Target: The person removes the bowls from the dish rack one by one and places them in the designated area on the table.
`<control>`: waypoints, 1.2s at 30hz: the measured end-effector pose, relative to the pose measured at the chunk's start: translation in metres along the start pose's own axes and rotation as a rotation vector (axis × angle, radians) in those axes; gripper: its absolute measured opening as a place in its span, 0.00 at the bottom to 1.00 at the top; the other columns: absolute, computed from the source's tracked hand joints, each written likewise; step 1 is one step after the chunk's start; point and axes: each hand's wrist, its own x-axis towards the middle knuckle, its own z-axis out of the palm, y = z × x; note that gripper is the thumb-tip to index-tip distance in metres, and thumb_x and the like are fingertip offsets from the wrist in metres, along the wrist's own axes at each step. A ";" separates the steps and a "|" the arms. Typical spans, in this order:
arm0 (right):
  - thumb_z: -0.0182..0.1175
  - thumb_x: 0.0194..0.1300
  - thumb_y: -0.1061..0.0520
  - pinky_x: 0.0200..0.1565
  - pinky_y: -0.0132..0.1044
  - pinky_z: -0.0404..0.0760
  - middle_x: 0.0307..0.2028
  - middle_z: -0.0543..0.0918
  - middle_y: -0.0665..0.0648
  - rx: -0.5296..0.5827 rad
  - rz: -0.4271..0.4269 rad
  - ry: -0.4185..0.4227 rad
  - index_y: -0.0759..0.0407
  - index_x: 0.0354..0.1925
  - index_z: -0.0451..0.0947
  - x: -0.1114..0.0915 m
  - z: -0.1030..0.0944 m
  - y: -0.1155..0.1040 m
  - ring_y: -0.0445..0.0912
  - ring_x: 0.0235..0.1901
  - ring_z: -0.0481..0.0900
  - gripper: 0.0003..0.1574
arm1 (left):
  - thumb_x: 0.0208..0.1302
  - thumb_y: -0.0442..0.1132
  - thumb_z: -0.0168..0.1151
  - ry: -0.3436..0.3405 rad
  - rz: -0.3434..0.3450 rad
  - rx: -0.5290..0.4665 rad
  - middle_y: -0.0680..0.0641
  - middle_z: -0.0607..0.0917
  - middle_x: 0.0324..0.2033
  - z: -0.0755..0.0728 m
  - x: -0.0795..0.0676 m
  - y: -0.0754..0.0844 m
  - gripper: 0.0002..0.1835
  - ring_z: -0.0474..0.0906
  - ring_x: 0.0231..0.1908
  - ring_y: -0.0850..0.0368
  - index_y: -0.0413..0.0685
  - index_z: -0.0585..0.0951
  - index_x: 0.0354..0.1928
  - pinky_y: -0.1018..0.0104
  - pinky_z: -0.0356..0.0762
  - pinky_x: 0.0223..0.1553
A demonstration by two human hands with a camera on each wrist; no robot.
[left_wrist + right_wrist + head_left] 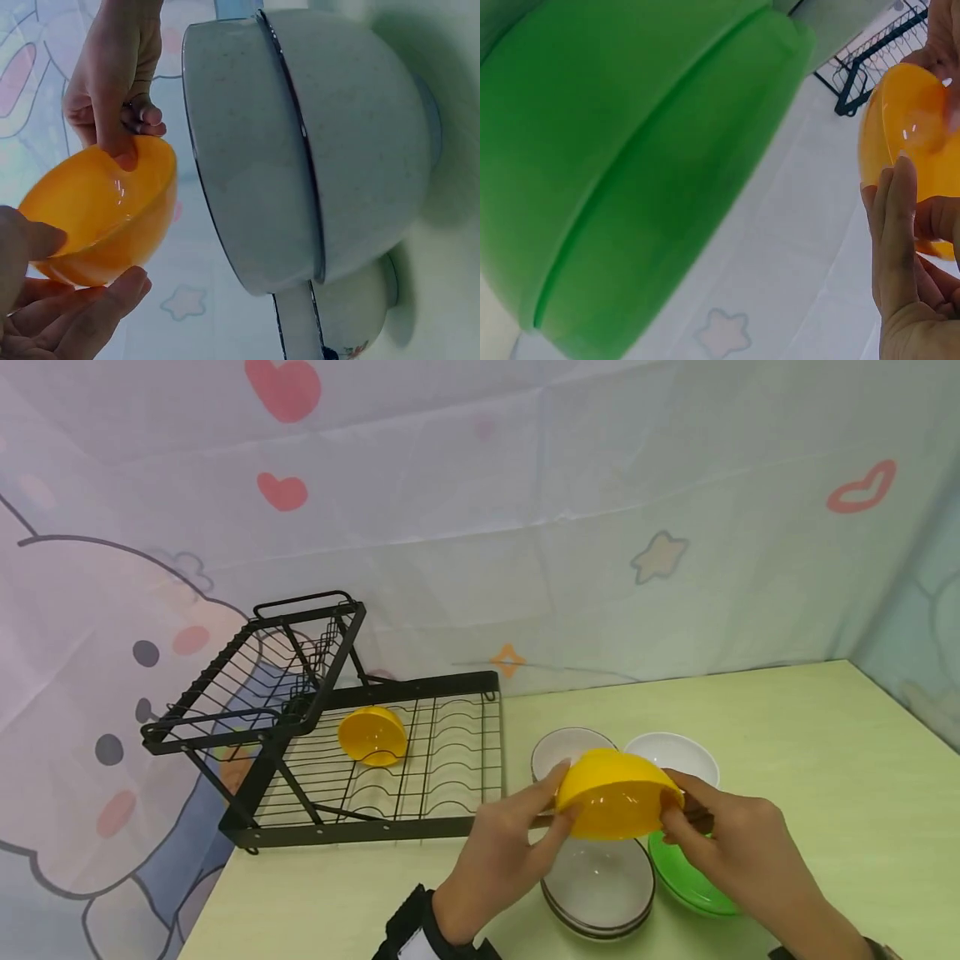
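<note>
A yellow bowl (619, 795) is held up in the air between both hands, its opening tipped toward me. My left hand (504, 847) pinches its left rim, thumb inside and fingers outside. On the opposite rim, my right hand (738, 839) grips it the same way. Below the bowl stand stacked white bowls with dark rims (600, 885) and stacked green bowls (693, 883). Both stacks loom close in the wrist views, the white bowls (360, 142) in the left and the green bowls (630, 172) in the right.
A black two-tier dish rack (360, 831) stands at the left, with another yellow bowl (372, 737) tilted among its lower wires. Behind the held bowl sit a pale dark-rimmed bowl (564, 745) and a white bowl (675, 756). A printed cloth (465, 527) hangs behind the light table (847, 777).
</note>
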 end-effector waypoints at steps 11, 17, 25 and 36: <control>0.60 0.57 0.63 0.14 0.22 0.69 0.19 0.85 0.49 0.003 0.182 0.042 0.61 0.38 0.81 0.008 -0.027 0.033 0.27 0.19 0.75 0.08 | 0.67 0.42 0.54 0.093 0.013 0.128 0.44 0.84 0.47 -0.008 0.000 -0.003 0.22 0.81 0.38 0.65 0.42 0.72 0.61 0.68 0.81 0.41; 0.57 0.61 0.58 0.12 0.27 0.67 0.19 0.85 0.52 -0.018 0.313 0.043 0.60 0.34 0.81 0.011 -0.036 0.055 0.25 0.18 0.74 0.07 | 0.67 0.41 0.54 0.108 0.059 0.195 0.47 0.85 0.46 -0.008 0.001 -0.005 0.19 0.80 0.37 0.66 0.43 0.75 0.57 0.70 0.82 0.38; 0.52 0.63 0.53 0.18 0.35 0.70 0.20 0.86 0.51 -0.115 0.437 -0.029 0.62 0.36 0.79 0.011 -0.052 0.090 0.29 0.18 0.75 0.14 | 0.65 0.40 0.55 0.131 0.105 0.251 0.49 0.86 0.41 -0.007 0.004 -0.007 0.14 0.80 0.34 0.64 0.45 0.78 0.51 0.69 0.82 0.40; 0.45 0.63 0.56 0.16 0.37 0.68 0.17 0.84 0.56 -0.182 0.538 -0.173 0.77 0.42 0.69 0.001 -0.051 0.135 0.45 0.15 0.73 0.22 | 0.65 0.40 0.55 0.154 0.093 0.267 0.50 0.86 0.40 -0.010 0.004 -0.009 0.13 0.79 0.36 0.66 0.46 0.79 0.49 0.71 0.82 0.36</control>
